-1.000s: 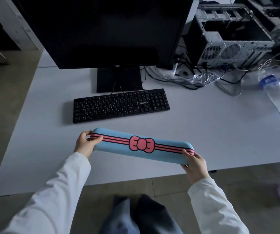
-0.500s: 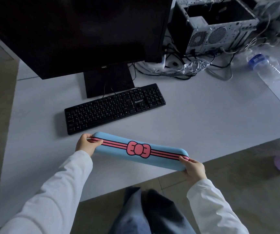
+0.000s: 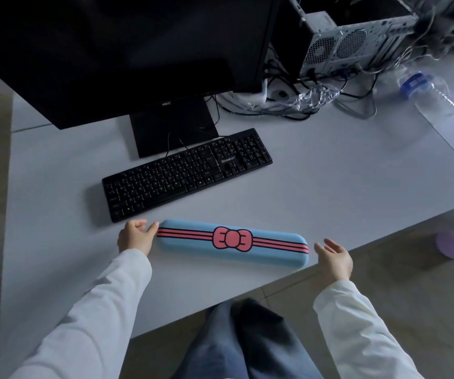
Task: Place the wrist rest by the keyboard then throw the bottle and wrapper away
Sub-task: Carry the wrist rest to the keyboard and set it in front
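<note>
I see the wrist rest point(image 3: 231, 243), a long padded blue bar with rounded ends, pink stripes and a bow, lying flat on the smooth pale bench point(image 3: 330, 173) just at 6 o'clock of the black keyboard point(image 3: 187, 173). My left hand point(image 3: 137, 237) touches its end with loose fingers; my right hand point(image 3: 334, 259) hangs spread, apart. The crinkled clear wrapper point(image 3: 312, 98) and clear bottle point(image 3: 429, 93) lie at 1 o'clock.

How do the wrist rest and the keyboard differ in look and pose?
The wrist rest is blue with pink stripes and a bow; the keyboard is plain black. The keyboard's right end angles away from the person; the wrist rest's right end angles toward them, near the desk edge. Both lie flat.
</note>
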`<control>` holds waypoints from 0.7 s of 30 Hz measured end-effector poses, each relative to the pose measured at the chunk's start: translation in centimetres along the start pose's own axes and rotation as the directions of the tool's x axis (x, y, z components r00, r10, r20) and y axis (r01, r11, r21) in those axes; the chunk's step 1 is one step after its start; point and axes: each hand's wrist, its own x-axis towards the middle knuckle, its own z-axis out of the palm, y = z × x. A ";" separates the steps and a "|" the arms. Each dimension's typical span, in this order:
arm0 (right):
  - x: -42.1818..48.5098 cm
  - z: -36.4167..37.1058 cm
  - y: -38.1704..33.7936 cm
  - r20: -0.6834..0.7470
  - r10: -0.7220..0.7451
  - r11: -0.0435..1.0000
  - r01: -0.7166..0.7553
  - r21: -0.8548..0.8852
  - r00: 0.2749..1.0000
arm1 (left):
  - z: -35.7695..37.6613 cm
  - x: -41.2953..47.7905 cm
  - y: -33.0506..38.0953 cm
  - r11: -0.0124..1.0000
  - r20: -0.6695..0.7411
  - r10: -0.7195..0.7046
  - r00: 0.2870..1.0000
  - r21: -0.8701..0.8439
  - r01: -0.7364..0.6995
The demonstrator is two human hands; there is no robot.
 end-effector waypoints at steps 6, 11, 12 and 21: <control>-0.4 0.2 0.2 -0.023 0.048 0.999 -0.047 0.027 0.999 | 0.3 0.3 -0.3 1.000 0.041 -0.021 0.999 -0.012 0.021; -0.4 0.7 0.9 0.005 0.086 0.996 -0.086 -0.002 0.996 | 0.4 0.6 -0.4 0.999 0.111 -0.045 0.993 -0.010 0.047; -0.3 0.9 1.1 0.013 0.093 0.996 -0.093 -0.010 0.996 | 0.4 0.8 -0.5 0.999 0.127 -0.047 0.991 -0.012 0.049; -0.3 2.1 2.0 0.058 0.139 0.988 -0.134 -0.079 0.989 | 1.6 1.7 -0.7 0.986 0.290 -0.099 0.952 -0.099 0.132</control>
